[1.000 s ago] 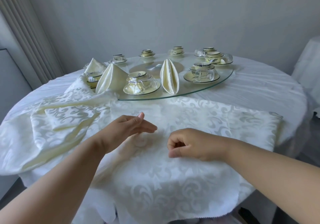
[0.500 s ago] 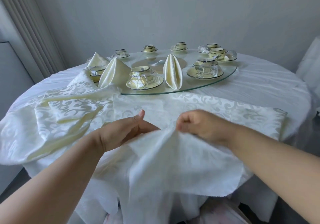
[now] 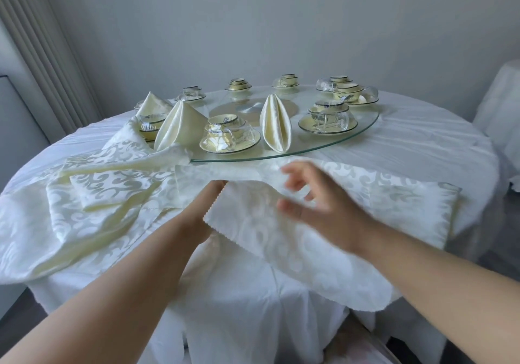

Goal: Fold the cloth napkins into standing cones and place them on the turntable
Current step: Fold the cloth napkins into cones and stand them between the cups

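A white damask napkin (image 3: 253,223) lies folded over on the tablecloth (image 3: 422,144) at the near edge of a round table, its pinked edge crossing the left hand (image 3: 202,217). The left hand lies partly under this upper layer, only its back and wrist showing; whether its fingers pinch the fabric cannot be told. The right hand (image 3: 315,206) hovers over the napkin just right of the left hand, blurred, its fingers spread and loosely bent, with nothing clasped between them; whether its fingertips touch the cloth is unclear.

Left of the left hand lies a heap (image 3: 92,195) of cream patterned napkins, some folded, one trailing toward the glass turntable (image 3: 363,130). The turntable sits beyond both hands. On it, straight ahead of the right hand, stands a folded cone (image 3: 275,124), upright. Ahead of the left hand stands a second cone (image 3: 180,124), and farther left a third (image 3: 153,103), partly hidden. Between the first two cones rests a cup and saucer (image 3: 229,136); more cup sets ring the turntable's far rim. A covered chair (image 3: 498,105) stands well right of the right hand.
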Motion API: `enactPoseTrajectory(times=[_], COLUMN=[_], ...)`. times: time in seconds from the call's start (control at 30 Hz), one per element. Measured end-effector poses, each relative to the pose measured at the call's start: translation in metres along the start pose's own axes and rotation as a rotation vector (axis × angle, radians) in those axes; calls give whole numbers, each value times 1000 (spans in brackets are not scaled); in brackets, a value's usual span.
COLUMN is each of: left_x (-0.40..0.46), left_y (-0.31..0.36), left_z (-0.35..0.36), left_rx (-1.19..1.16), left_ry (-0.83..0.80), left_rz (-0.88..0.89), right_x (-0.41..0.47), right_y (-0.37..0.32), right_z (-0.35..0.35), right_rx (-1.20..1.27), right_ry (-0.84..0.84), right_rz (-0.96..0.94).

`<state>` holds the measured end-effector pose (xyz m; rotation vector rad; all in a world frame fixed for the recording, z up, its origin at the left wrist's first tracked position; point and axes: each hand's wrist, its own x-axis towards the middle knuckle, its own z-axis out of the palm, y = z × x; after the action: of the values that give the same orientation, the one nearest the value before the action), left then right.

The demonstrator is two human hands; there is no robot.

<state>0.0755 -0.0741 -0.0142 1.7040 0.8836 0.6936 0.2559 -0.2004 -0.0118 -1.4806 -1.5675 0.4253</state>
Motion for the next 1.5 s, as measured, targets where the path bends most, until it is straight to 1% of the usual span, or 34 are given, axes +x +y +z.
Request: enactPoseTrajectory(times=[0.03, 0.07, 0.1, 0.13, 0.23, 0.3, 0.37, 0.4, 0.43, 0.47, 0.5, 0.53, 0.6, 0.67, 0.7, 0.77, 0.8, 0.83, 0.87, 0.93, 0.97, 1.0, 1.03, 1.07, 1.1, 1.17, 1.23, 1.3, 1.4, 1.43, 1.47, 1.5], left_x=[4, 8, 10, 12, 15, 14, 14, 9, 5, 0, -4, -7, -10, -14, -17, -28, -36, -45, -55, -73, -79, -79, -77, -70, -62, -45, -31, -22, -9, -5, -2, -1], left_y=[-1, -2, -1, 0, 5, 6, 5, 5, 4, 3, 2, 1, 1, 4, 7, 13, 16, 20, 26, 40, 44, 45, 43, 39, 33, 21, 10, 3, -11, -16, -19, -22], left_z=[2, 5, 6, 6, 3, 0, 0, -1, -1, -2, -3, -4, -6, -6, -6, -4, -4, -6, -8, -15, -19, -22, -25, -26, -26, -24, -18, -9, 0, 1, 2, 1], left_rx=[-1, 70, 148, 154, -18, -123, -225, -242, -219, -134, -12, 102, 245, 296, 290, 241, 220, 197, 165, 71, 29, 16, 46, 121, 231, 467, 573, 571, 673, 734, 768, 767], left_ry=[24, 23, 12, 13, 51, 47, -29, -88, -135, -161, -163, -147, -62, 20, 41, 42, 22, -19, -79, -246, -304, -313, -271, -192, -116, -25, 15, 29, 63, 87, 111, 127], left_rz=[-37, -56, -72, -111, -228, -259, -274, -269, -249, -211, -163, -109, -33, 0, -8, -41, -65, -96, -139, -255, -306, -334, -345, -331, -299, -226, -150, -90, 7, 26, 40, 51], right_x=[-8, -12, -11, -9, -6, -5, -1, 3, 7, 11, 15, 19, 23, 20, 13, -1, -7, -11, -12, -11, -8, 1, 12, 24, 36, 57, 73, 85, 95, 97, 100, 101], right_y=[3, 11, 20, 24, 28, 28, 31, 33, 34, 32, 29, 28, 31, 22, 13, -4, -7, -8, -8, -10, -10, -8, -4, 2, 10, 28, 48, 62, 60, 54, 50, 47], right_z=[8, 13, 15, 12, -3, -9, -12, -14, -17, -22, -27, -33, -40, -42, -43, -42, -41, -42, -45, -47, -49, -50, -50, -49, -48, -47, -48, -48, -49, -51, -54, -56], right_rx=[-168, -349, -446, -435, -61, 103, 218, 339, 471, 593, 668, 683, 606, 494, 392, 99, -60, -146, -128, 9, 29, -54, -184, -310, -383, -433, -501, -567, -544, -490, -384, -222], right_ry=[-145, -226, -242, -240, -245, -195, -126, -95, -66, -40, -1, 38, 93, 93, 32, -165, -229, -265, -295, -385, -412, -393, -340, -241, -144, -13, 41, 14, -120, -171, -224, -287], right_rz=[-9, -14, -16, 3, 176, 243, 336, 399, 456, 514, 586, 657, 717, 705, 674, 564, 491, 424, 407, 467, 483, 484, 457, 430, 406, 380, 413, 536, 693, 722, 753, 792])
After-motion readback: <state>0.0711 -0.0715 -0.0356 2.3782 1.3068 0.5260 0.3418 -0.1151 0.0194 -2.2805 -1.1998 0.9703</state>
